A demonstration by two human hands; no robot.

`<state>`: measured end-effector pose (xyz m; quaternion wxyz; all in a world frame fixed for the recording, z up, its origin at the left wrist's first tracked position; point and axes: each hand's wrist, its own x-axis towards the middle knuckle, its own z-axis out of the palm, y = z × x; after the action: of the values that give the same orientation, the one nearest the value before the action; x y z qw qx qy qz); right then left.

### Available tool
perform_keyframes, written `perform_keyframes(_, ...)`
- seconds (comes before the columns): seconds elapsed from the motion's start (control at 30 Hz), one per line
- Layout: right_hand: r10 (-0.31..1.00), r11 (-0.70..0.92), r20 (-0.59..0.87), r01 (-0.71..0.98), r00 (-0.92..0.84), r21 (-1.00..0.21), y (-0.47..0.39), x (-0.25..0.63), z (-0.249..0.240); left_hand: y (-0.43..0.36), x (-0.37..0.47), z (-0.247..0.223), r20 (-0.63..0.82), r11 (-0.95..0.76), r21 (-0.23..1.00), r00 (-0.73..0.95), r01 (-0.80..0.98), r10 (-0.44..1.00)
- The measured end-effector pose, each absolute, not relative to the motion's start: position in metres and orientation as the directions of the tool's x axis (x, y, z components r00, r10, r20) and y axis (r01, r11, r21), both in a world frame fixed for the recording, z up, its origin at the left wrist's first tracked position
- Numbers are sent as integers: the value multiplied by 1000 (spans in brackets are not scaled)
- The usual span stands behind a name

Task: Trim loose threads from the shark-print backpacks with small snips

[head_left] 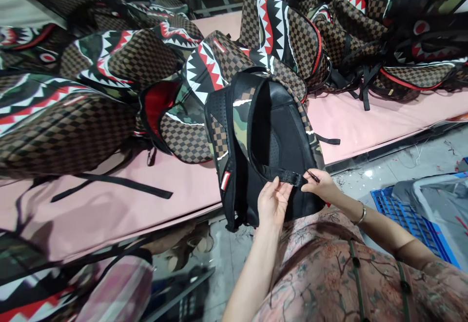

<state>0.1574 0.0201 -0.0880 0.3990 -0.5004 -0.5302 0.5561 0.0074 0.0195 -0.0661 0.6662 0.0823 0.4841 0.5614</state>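
A backpack [263, 131] in black mesh, camouflage and brown check leans upright at the pink table's edge, its back panel and shoulder straps facing me. My left hand [274, 197] is closed on the black shoulder strap [281, 173] near its plastic buckle, palm turned up. At the strap's end, to the right of the buckle, the fingers of my right hand [321, 186] pinch the webbing. A small, thin dark item [313, 177] shows at those fingers; its kind is too small to tell.
Pink-covered table [197, 192] bears several checked backpacks with shark-mouth prints, such as one at left [66, 127] and one behind [281, 34]. Loose black straps [124, 180] lie across it. A blue plastic crate [413, 224] stands on the floor at right. A person's plaid-clothed part [117, 288] is at lower left.
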Motion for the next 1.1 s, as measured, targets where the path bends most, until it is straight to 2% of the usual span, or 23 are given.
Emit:
perform_keyframes(0.07, 979, -153, -163, 84, -124, -985, 21, 153, -90, 18, 8, -70, -506, 328, 733, -155, -596, 849)
perform_keyframes(0.1, 979, -164, -172, 87, -105, -983, 21, 151, -90, 17, 8, -71, -426, 253, 816, -245, -520, 871)
perform_keyframes(0.17, 982, -163, -172, 105, -82, -981, 22, 149, -92, 12, 7, -70, -136, 18, 971, -491, -236, 860)
perform_keyframes(0.2, 983, -157, -167, 114, -80, -981, 22, 147, -92, 9, 6, -69, 41, -79, 996, -555, -45, 831)
perform_keyframes(0.23, 984, -152, -162, 122, -79, -981, 21, 146, -91, 6, 4, -66, 190, -138, 981, -548, 134, 815)
perform_keyframes(0.27, 984, -148, -159, 128, -76, -981, 21, 144, -90, 3, 3, -63, 277, -161, 950, -481, 269, 832)
perform_keyframes(0.3, 985, -148, -158, 130, -71, -980, 21, 143, -89, 1, 1, -60, 303, -162, 921, -387, 355, 871)
perform_keyframes(0.37, 985, -156, -164, 123, -58, -980, 20, 141, -86, 0, -1, -53, 254, -138, 895, -228, 425, 940)
perform_keyframes(0.5, 982, -164, -173, 113, -73, -980, 20, 141, -86, 6, -3, -50, 101, -41, 944, -169, 328, 981)
perform_keyframes(0.6, 974, -200, -205, 63, -93, -978, 20, 144, -91, 10, 0, -57, -93, 107, 988, -124, 109, 988)
perform_keyframes(0.7, 968, -249, -249, -7, -45, -968, 20, 145, -94, 9, 6, -66, -252, 245, 962, -44, -123, 967)
perform_keyframes(0.8, 980, -201, -201, 32, 3, -979, 19, 146, -92, 7, 14, -71, -262, 245, 948, -61, -204, 963)
perform_keyframes(0.97, 991, -16, -31, 116, -128, -993, 13, 153, -86, 7, 20, -73, -213, 166, 954, -173, -251, 962)
perform_keyframes(1.1, 1000, 23, 25, 163, 13, -986, 10, 170, -87, 8, 20, -71, -149, 106, 969, -186, -222, 971)
